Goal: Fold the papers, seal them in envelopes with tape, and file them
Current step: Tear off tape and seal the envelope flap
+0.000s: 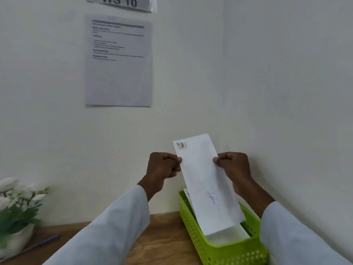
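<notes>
A long white envelope (204, 180) with a small printed label at its top left and a blue pen scribble lower down is held upright, tilted slightly left, over a green perforated basket (225, 251). My left hand (162, 167) pinches its left edge and my right hand (235, 167) pinches its right edge. The envelope's lower end dips inside the basket, where at least one other white envelope (229, 236) lies flat. Both arms wear white sleeves.
The basket stands on a wooden table (162, 236) in the right corner against white walls. A white pot of white flowers (17, 213) stands at the left, with a blue pen (45, 240) lying beside it. A printed sheet (118, 62) hangs on the wall.
</notes>
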Demonstrator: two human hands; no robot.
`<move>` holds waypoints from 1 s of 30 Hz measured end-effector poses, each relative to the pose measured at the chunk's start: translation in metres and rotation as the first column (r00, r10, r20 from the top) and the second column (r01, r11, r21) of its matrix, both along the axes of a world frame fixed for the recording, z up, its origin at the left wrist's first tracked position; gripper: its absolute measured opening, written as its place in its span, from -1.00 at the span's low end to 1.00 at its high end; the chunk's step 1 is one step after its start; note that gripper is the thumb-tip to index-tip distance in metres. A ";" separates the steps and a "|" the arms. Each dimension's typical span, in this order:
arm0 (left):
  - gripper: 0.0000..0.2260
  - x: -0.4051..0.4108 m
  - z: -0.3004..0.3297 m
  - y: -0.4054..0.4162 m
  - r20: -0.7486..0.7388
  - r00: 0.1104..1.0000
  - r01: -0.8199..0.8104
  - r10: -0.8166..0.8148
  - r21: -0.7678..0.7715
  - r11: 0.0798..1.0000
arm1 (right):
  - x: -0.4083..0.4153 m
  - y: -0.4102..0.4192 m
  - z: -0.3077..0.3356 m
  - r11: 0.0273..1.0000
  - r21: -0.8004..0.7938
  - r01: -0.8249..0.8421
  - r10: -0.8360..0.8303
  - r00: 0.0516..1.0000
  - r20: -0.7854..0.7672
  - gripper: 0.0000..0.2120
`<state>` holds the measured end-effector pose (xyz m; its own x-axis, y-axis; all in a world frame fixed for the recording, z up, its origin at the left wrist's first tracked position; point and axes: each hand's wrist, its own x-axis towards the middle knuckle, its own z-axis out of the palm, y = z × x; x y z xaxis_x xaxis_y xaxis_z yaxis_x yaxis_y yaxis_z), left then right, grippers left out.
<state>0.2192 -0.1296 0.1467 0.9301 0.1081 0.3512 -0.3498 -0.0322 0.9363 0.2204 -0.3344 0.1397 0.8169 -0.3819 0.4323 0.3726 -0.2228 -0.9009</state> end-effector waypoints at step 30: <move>-0.57 0.052 -0.104 -0.043 -0.114 0.914 -0.192 0.390 0.725 0.661 | 0.030 -0.023 -0.089 0.385 -0.919 0.084 -0.403 0.911 -0.086 -0.87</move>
<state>0.2711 -0.1724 0.0425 0.9550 0.2087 0.2109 0.0215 -0.7576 0.6523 0.2505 -0.3574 0.0511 0.8868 -0.1178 0.4468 -0.0431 -0.9838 -0.1739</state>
